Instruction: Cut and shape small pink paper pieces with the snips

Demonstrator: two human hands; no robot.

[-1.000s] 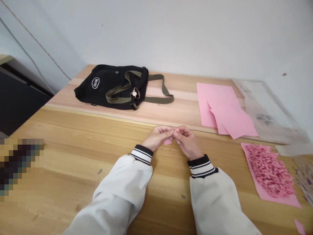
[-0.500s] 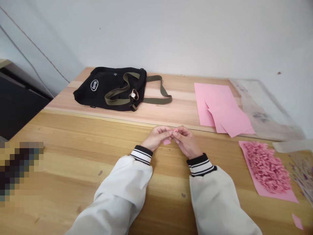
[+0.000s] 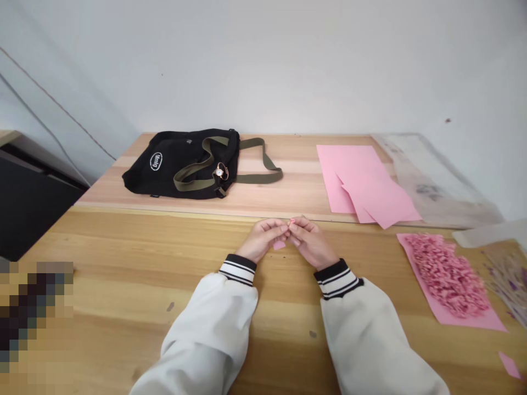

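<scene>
My left hand point(image 3: 263, 237) and my right hand point(image 3: 309, 240) meet at the middle of the wooden table point(image 3: 123, 263), fingertips pinched together on a small pink paper piece point(image 3: 291, 223). A tail of the same pink paper point(image 3: 279, 245) hangs below the fingers. Both wrists rest on the table in white sleeves with black striped cuffs. To the right lies a pink sheet point(image 3: 473, 321) heaped with many small folded pink pieces point(image 3: 448, 274).
A black bag point(image 3: 181, 162) with olive straps and a wristwatch lies at the back left. Loose pink sheets point(image 3: 358, 178) and clear plastic wrap point(image 3: 436, 184) lie at the back right. A pink scrap point(image 3: 509, 365) sits near the right front edge. A blurred patch covers the lower left.
The camera view has tilted, so everything sits lower in the frame. My hands have closed more tightly over the pink piece; it shows less than before.
</scene>
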